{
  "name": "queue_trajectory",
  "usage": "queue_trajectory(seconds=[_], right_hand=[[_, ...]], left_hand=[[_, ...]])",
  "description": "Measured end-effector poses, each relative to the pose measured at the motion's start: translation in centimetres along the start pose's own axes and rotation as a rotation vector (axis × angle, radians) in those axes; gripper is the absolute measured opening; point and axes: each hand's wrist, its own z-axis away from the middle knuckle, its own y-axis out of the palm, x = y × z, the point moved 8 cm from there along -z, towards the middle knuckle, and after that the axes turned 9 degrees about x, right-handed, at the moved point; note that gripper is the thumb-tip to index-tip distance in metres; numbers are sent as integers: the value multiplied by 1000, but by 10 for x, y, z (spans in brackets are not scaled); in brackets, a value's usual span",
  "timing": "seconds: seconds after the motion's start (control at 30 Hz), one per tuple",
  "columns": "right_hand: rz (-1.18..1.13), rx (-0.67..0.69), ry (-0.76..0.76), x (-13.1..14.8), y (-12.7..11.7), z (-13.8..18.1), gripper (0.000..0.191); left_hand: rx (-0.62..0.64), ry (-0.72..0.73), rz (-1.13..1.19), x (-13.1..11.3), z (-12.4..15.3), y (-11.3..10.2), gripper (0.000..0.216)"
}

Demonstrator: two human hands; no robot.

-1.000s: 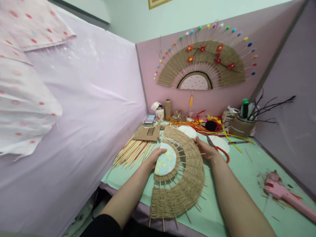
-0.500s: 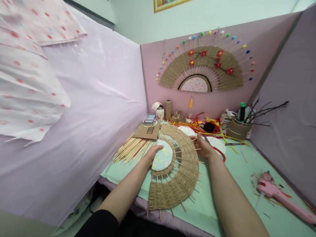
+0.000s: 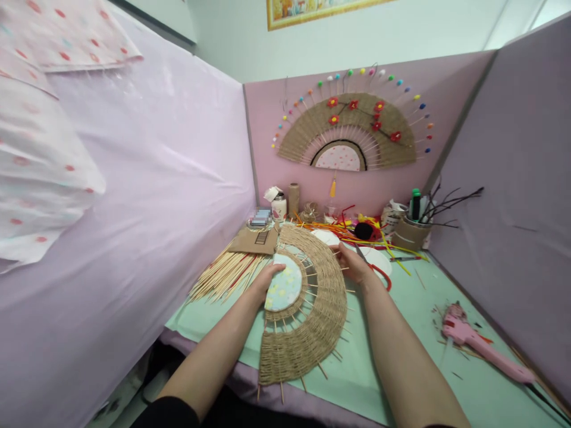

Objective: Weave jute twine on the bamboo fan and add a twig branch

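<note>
Little but the viewpoint has moved since the earlier frame: the whole scene has been carried leftward, while the hold on the woven fan (image 3: 330,297) looks unchanged. At far left, dotted cloth (image 3: 40,166) is draped over the partition; next, on the desk (image 3: 417,306), loose thin sticks (image 3: 225,276) are partly covered by a piece of cardboard (image 3: 250,241). By the left hand (image 3: 263,286) the straight edge of the fan is gripped at its pale patterned hub, the thumb laid on top (the other fingers are hidden beneath). The fan is held over the desk's front part, its lower end jutting past the edge. By the right hand (image 3: 354,266) the upper outer rim is met; whether the fingers are closed on it cannot be told. Just beyond it lie red-handled scissors (image 3: 389,279), and well apart at right, a pink glue gun (image 3: 482,346). The step in hand is judged to be the steadying and positioning of the fan; for any further turn, even support at hub and rim would be called for, with the bare stick ends kept unsnagged.
</note>
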Motion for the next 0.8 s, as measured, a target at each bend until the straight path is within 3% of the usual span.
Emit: queue_trajectory(seconds=[0.33, 0.53, 0.8], right_hand=[[-10, -164, -159, 14, -14, -5, 40], [369, -269, -273, 37, -12, 1, 34], [820, -265, -417, 68, 9, 17, 26]], left_hand=[[-22, 10, -29, -3, 3, 1, 19], [-50, 37, -30, -7, 5, -3, 15], [-72, 49, -31, -11, 4, -6, 14]])
